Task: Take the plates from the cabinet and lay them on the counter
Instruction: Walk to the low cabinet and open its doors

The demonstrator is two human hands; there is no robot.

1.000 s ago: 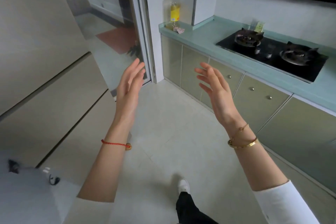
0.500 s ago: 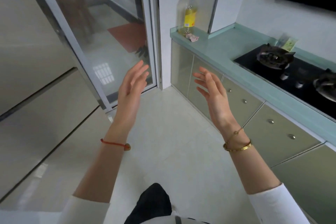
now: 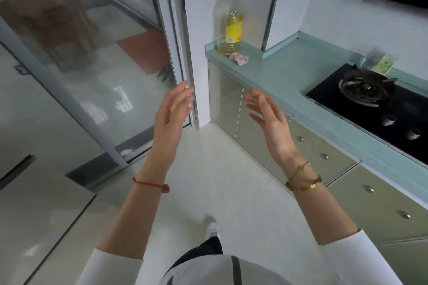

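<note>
While no plates are in view, a person's left hand [image 3: 171,118] and right hand [image 3: 271,122] hover empty, fingers straight and loosely spread, near the closed cabinet doors [image 3: 225,102] under the teal counter [image 3: 289,69]. This looks like the approach; next, a door needs opening to find the plates.

Teal counter [image 3: 289,71] above closed cabinet [image 3: 379,206]

White sleeves [image 3: 115,261], red cord [image 3: 148,184], gold bangles [image 3: 305,185]
</note>
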